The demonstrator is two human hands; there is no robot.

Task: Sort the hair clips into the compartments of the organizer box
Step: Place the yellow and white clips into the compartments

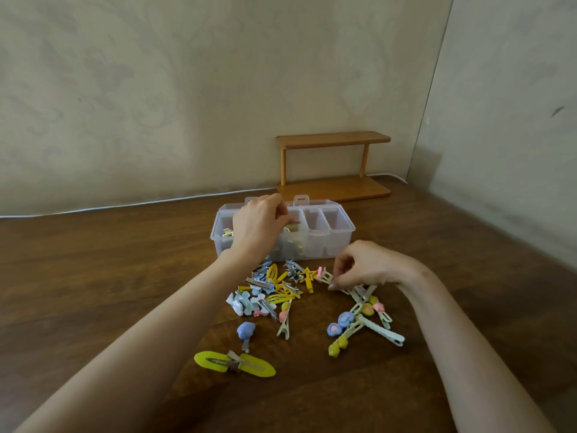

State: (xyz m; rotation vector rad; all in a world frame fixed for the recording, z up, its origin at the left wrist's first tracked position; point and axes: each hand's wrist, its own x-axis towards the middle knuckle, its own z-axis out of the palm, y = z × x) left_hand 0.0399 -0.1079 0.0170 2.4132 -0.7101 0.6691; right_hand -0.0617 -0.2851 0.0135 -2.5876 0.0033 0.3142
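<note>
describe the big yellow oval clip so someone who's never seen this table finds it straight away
From the clear organizer box on the wooden table, come toward the camera past the heap of hair clips. The yellow oval clip lies alone at the nearest edge, just nearer than a blue clip. It is the largest: two lime-yellow ovals joined at the middle.

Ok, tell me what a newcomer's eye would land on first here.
The bright heap of hair clips, yellow, blue and pastel, lies spread on the dark wooden table in the middle of the view. Just behind it stands the clear organizer box, with the left hand curled over its left compartments. The right hand pinches a pale clip at the heap's right edge.
</note>
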